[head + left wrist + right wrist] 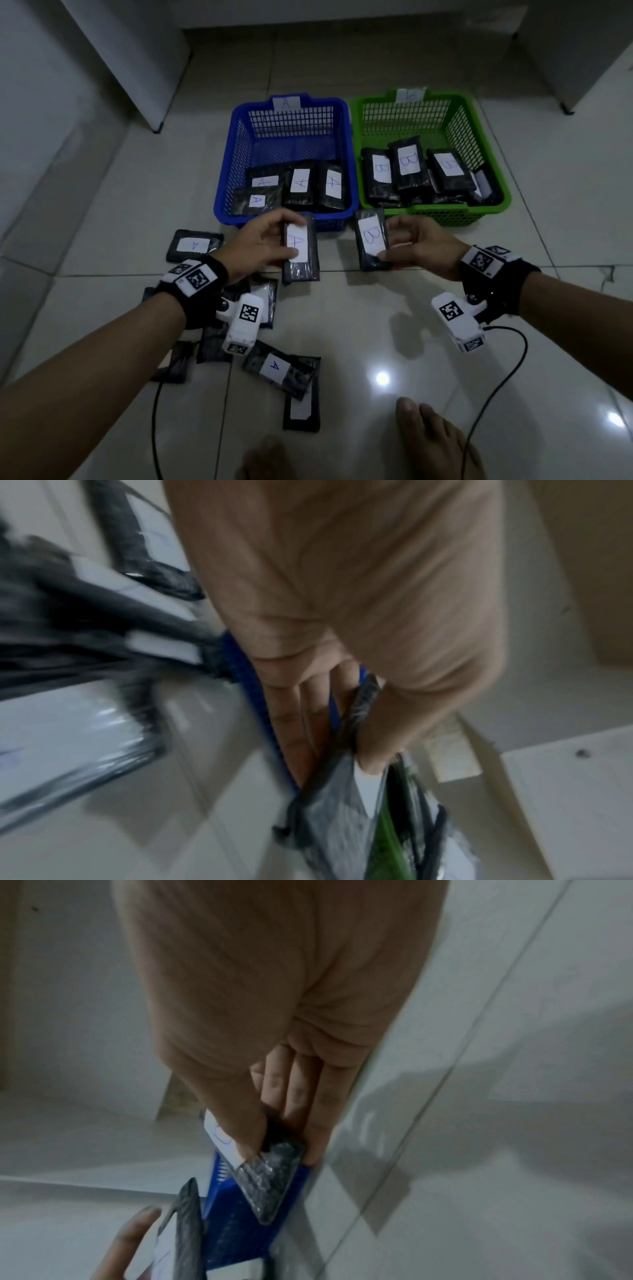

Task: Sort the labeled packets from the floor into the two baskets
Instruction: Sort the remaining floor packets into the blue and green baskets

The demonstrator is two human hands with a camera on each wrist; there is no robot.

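My left hand (pixel 265 241) grips a black packet with a white label A (pixel 301 253), held just in front of the blue basket (pixel 227 171). The left wrist view shows thumb and fingers (pixel 380 739) pinching that packet (pixel 335 821). My right hand (pixel 416 245) holds a black packet labelled B (pixel 371 240) before the green basket (pixel 493 150); the right wrist view shows the pinch (pixel 274 1139) on that packet (pixel 270 1180). The blue basket holds several A packets (pixel 299 185), the green one several B packets (pixel 409 164).
More black packets lie on the tiled floor at the left: one A packet (pixel 193 245) near the blue basket, another (pixel 277 370) among a pile under my left forearm. Bare feet (pixel 431 442) and cables (pixel 496 383) are at the bottom. Walls and cabinet legs (pixel 157 128) flank the baskets.
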